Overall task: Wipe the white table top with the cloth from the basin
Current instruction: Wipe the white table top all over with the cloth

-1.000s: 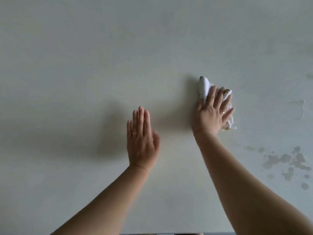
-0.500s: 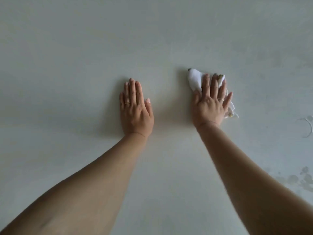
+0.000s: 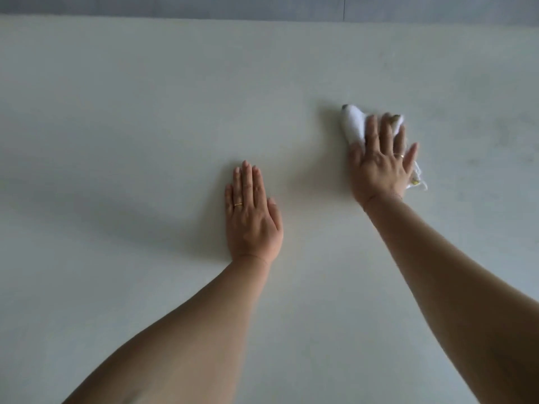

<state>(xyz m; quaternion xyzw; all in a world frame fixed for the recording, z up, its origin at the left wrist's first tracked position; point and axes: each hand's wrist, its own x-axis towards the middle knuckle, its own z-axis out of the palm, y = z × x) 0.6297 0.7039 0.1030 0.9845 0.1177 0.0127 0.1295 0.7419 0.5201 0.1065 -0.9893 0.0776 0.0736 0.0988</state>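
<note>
White table top (image 3: 145,112) is filling nearly the whole head view, its far edge running straight across the top of the picture against a grey band behind it; both bare forearms are reaching out over it from the near side. The right hand (image 3: 379,167) is lying palm down on a bunched white cloth (image 3: 354,125), fingers (image 3: 371,132) stretched forward and slightly spread, pressing the cloth flat against the surface rather than closing around it; a thin ring is showing on one finger. The cloth is sitting on the right half of the table top, further from the person than the other hand; a rounded fold is sticking out ahead and to the left of the fingertips, with a small dark spot at its tip, and a frayed corner is poking out from under the hand's outer edge near the wrist; a little yellowish mark is showing on that corner. The left hand (image 3: 252,217) is resting flat on the table top, palm down, fingers straight and held together, thumb lying alongside, holding nothing; a gold ring is sitting on one finger. The two hands are well apart, the left one nearer the person and closer to the middle; soft shadows are falling to the left of each hand and arm.
</note>
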